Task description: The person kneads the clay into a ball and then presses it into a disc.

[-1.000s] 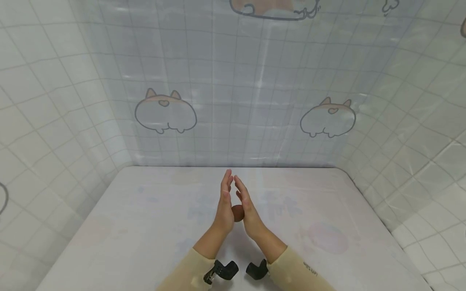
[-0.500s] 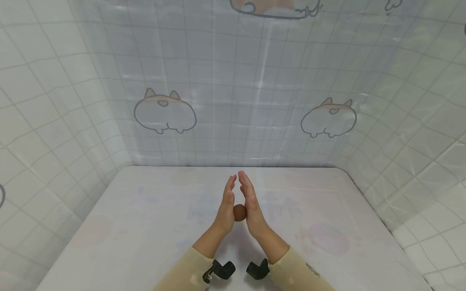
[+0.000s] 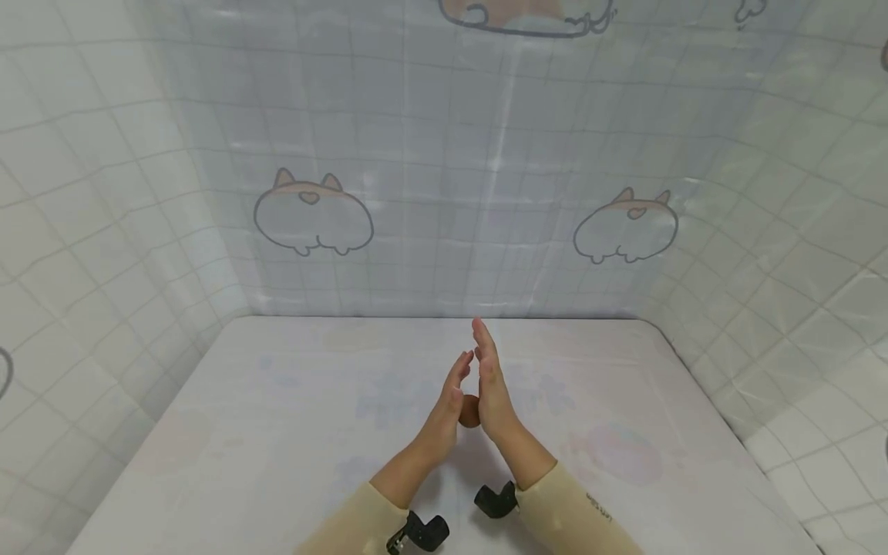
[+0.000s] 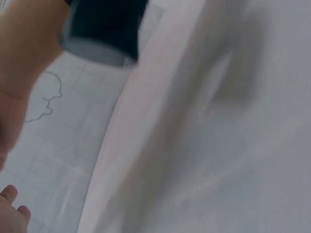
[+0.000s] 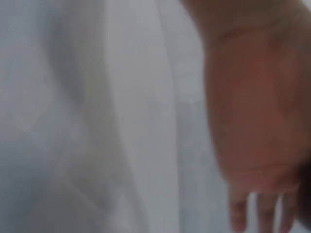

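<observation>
A small brown ball (image 3: 469, 412) sits between my two palms, above the white table. From the left, my left hand (image 3: 442, 420) presses on it with its fingers straight and pointing forward. My right hand (image 3: 496, 397) presses from the other side, fingers extended and reaching farther forward than the left ones. The palms lean together at the fingertips. At the right edge of the right wrist view, a dark rounded part of the ball (image 5: 305, 194) shows blurred beside a palm. Fingers and a forearm appear at the left of the left wrist view; the ball is not distinguishable there.
Black wrist cameras sit on both cream sleeves, the left one (image 3: 427, 532) lower than the right one (image 3: 496, 501). The pale table (image 3: 277, 432) has faint coloured prints. Grid-patterned curtains (image 3: 444, 193) with cartoon animals surround its back and sides.
Both hands and the ball have shifted slightly to the right. The right hand has slid forward past the left, while the left has drawn back and tilted rightward.
</observation>
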Demonstrator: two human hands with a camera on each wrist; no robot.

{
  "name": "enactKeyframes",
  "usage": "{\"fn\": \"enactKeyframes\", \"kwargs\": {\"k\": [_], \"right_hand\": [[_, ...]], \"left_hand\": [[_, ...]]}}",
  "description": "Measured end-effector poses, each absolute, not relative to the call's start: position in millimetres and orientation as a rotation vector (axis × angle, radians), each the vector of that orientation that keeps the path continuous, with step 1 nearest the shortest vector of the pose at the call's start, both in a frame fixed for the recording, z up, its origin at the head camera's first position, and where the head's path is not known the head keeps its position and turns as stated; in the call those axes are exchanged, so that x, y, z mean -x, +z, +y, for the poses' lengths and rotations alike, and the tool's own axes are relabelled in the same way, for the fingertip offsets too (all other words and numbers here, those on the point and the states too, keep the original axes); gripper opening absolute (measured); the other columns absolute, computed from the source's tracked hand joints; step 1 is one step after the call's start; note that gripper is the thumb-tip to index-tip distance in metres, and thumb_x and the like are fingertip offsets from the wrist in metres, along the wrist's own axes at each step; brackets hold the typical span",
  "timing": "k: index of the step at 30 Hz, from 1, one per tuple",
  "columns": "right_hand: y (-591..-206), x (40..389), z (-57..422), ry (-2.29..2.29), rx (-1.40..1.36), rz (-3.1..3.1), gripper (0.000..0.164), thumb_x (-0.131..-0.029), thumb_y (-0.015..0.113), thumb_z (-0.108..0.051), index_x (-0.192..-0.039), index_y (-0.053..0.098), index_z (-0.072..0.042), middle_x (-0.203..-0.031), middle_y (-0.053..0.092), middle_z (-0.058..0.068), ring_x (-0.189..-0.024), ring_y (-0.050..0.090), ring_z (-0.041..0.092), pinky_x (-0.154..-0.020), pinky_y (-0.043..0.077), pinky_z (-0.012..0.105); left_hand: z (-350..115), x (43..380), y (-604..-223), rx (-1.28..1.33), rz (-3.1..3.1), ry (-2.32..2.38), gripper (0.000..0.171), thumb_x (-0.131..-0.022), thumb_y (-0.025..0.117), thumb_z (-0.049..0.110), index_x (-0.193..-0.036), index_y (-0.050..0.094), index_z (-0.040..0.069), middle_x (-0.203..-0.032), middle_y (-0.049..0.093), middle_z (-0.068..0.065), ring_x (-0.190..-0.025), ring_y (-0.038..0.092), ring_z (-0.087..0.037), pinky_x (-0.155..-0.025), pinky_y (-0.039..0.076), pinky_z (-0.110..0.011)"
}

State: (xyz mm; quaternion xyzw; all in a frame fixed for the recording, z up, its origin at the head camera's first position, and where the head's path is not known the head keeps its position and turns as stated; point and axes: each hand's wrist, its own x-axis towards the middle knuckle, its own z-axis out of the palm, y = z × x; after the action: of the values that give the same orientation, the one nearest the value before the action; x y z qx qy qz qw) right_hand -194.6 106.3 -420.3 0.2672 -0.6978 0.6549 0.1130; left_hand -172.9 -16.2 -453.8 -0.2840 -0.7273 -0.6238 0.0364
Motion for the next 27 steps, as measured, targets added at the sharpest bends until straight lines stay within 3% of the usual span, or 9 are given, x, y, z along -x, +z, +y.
{"fn": "enactKeyframes", "kwargs": {"k": [11,18,21,27], "right_hand": [[-437,205,112,1.814,-0.682,-2.258,0.068,-0.105,0.019,-0.062,-0.162,0.013,-0.025,-0.167,0.01,-0.001,-0.152,0.008,0.027,-0.114,0.008,0.069],[-441,200,111,1.737,-0.753,-2.347,0.073,-0.101,0.016,-0.07,-0.162,0.01,-0.03,-0.167,0.006,0.0,-0.153,0.004,0.028,-0.111,0.008,0.073],[-441,196,108,1.71,-0.823,-2.353,0.075,-0.101,0.014,-0.07,-0.162,0.008,-0.028,-0.168,0.005,0.002,-0.153,0.004,0.029,-0.111,0.009,0.073],[-437,184,101,1.743,-0.965,-2.262,0.076,-0.103,0.011,-0.065,-0.162,0.006,-0.019,-0.168,0.006,0.008,-0.152,0.009,0.031,-0.116,0.014,0.063]], "left_hand": [[-19,171,-436,0.924,-1.972,-2.12,0.078,-0.103,0.006,0.064,-0.161,0.007,0.012,-0.167,0.005,-0.009,-0.15,0.013,-0.041,-0.117,0.007,-0.063],[-19,173,-426,0.848,-1.89,-2.097,0.079,-0.103,0.008,0.064,-0.161,0.007,0.011,-0.166,0.007,-0.009,-0.151,0.012,-0.038,-0.116,0.006,-0.063],[-19,175,-424,0.814,-1.879,-2.067,0.079,-0.103,0.01,0.065,-0.161,0.007,0.012,-0.166,0.008,-0.009,-0.151,0.011,-0.038,-0.115,0.006,-0.066],[-18,181,-425,0.738,-1.922,-1.971,0.08,-0.102,0.014,0.067,-0.162,0.005,0.015,-0.167,0.009,-0.01,-0.152,0.011,-0.032,-0.113,0.009,-0.07]]}}
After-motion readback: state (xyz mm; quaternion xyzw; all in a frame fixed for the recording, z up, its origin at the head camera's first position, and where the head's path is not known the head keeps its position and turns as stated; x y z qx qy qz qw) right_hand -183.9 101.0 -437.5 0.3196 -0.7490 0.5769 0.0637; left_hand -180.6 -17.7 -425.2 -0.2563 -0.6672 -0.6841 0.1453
